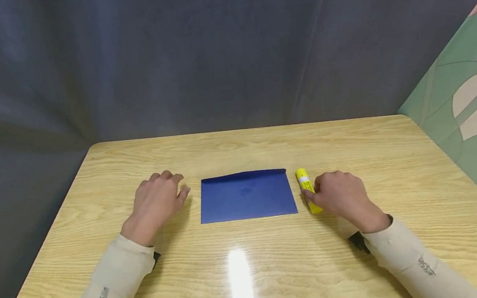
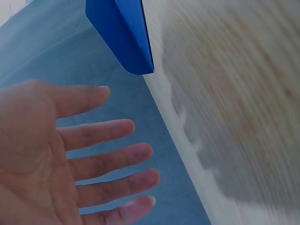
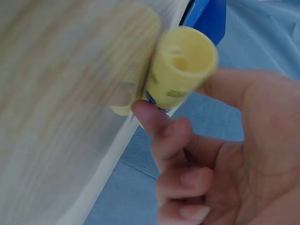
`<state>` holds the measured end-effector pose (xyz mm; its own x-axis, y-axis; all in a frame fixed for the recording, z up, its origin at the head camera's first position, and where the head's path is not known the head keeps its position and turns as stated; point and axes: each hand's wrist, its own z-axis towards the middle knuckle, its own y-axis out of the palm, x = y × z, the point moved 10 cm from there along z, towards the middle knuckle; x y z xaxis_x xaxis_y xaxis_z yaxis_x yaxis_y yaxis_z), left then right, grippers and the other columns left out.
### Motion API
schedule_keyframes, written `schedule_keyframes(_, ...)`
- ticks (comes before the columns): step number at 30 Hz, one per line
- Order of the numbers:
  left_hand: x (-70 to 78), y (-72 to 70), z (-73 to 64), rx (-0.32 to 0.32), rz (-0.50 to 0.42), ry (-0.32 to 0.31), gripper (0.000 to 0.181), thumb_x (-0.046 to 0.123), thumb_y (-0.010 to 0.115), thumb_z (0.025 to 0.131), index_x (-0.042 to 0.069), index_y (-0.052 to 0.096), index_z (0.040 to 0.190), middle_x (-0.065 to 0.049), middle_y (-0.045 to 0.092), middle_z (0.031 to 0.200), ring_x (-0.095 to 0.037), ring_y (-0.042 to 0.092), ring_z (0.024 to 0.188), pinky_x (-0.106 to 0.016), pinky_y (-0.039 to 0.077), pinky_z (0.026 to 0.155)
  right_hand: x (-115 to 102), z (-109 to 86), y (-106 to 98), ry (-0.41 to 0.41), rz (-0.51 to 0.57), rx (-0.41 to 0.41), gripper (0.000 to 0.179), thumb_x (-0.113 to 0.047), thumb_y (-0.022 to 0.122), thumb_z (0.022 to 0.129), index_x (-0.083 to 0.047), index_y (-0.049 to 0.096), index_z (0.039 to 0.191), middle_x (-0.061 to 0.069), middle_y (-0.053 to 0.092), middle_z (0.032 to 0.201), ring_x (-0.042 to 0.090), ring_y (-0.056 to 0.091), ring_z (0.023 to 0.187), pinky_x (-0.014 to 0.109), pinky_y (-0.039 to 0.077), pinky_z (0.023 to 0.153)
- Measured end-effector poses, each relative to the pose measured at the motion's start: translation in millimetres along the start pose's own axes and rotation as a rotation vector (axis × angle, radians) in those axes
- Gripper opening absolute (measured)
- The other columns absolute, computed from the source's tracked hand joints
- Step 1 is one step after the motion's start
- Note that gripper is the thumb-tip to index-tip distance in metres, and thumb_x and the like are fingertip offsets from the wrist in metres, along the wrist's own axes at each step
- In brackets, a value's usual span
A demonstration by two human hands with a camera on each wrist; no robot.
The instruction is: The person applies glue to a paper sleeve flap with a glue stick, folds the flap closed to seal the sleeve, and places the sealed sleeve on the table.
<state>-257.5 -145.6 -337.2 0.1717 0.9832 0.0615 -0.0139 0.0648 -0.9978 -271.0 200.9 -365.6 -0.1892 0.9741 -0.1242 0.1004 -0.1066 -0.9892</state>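
A blue envelope [image 1: 247, 198] lies on the wooden table, its flap [image 2: 119, 33] tilted up along the far edge. To its right is a yellow glue stick [image 1: 304, 177] with a white band, lying lengthwise away from me. My right hand [image 1: 341, 196] pinches the lower part of the stick between thumb and index finger [image 3: 152, 117], while the other fingers curl in toward the palm. The stick's hollow base [image 3: 187, 51] faces the right wrist camera. Left of the envelope, my left hand [image 1: 158, 199] hovers over the table, fingers spread and holding nothing.
The light wood table [image 1: 169, 283] reflects a bright patch of light near its front. A dark cloth [image 1: 213, 56] hangs behind the table and along its left side. At the right is a fabric with green leaf patterns [image 1: 472, 100].
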Motion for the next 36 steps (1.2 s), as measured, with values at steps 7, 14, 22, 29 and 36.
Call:
schedule_keyframes(7, 2.8, 9.5, 0.7, -0.042, -0.01, 0.012, 0.04, 0.032, 0.06, 0.098, 0.007, 0.065, 0.13, -0.018, 0.065, 0.127, -0.042, 0.06, 0.114, -0.056, 0.051, 0.089, 1, -0.7, 3, -0.014, -0.005, -0.008, 0.044, -0.048, 0.067, 0.088, -0.019, 0.054, 0.058, -0.003, 0.044, 0.054, 0.016, 0.042, 0.049, 0.029, 0.03, 0.042)
schedule_keyframes(14, -0.7, 17.3, -0.6, -0.07, -0.026, 0.017, 0.039, 0.031, 0.062, 0.098, 0.007, 0.066, 0.128, -0.017, 0.066, 0.125, -0.041, 0.063, 0.105, -0.052, 0.054, 0.081, -4, 0.5, 3, -0.03, -0.015, -0.007, 0.048, -0.049, 0.066, 0.089, -0.018, 0.049, 0.056, -0.004, 0.039, 0.054, 0.015, 0.04, 0.049, 0.028, 0.028, 0.042)
schedule_keyframes(22, 1.4, 31.6, -0.1, -0.161, -0.098, 0.052, 0.026, 0.028, 0.063, 0.098, 0.005, 0.069, 0.11, -0.016, 0.066, 0.114, -0.03, 0.065, 0.088, -0.043, 0.054, 0.07, -4, 0.5, 6, -0.032, -0.006, -0.019, 0.047, -0.049, 0.066, 0.089, -0.018, 0.051, 0.057, -0.003, 0.042, 0.055, 0.015, 0.041, 0.049, 0.028, 0.029, 0.043)
schedule_keyframes(29, 12.5, 42.1, -1.3, -0.238, -0.073, 0.113, 0.022, 0.028, 0.063, 0.097, 0.006, 0.066, 0.094, -0.021, 0.06, 0.121, -0.024, 0.056, 0.069, -0.036, 0.049, 0.06, -1, -3.9, 8, -0.032, 0.002, -0.031, 0.044, -0.048, 0.066, 0.089, -0.018, 0.055, 0.059, -0.003, 0.045, 0.056, 0.015, 0.042, 0.05, 0.028, 0.03, 0.043)
schedule_keyframes(36, 17.3, 43.5, -0.9, -0.25, -0.036, 0.108, 0.026, 0.031, 0.065, 0.096, 0.005, 0.065, 0.096, -0.019, 0.059, 0.113, -0.021, 0.05, 0.06, -0.033, 0.044, 0.052, 1, -5.9, 4, -0.033, -0.007, -0.017, 0.044, -0.048, 0.066, 0.089, -0.018, 0.055, 0.06, -0.003, 0.046, 0.057, 0.016, 0.043, 0.051, 0.029, 0.03, 0.043)
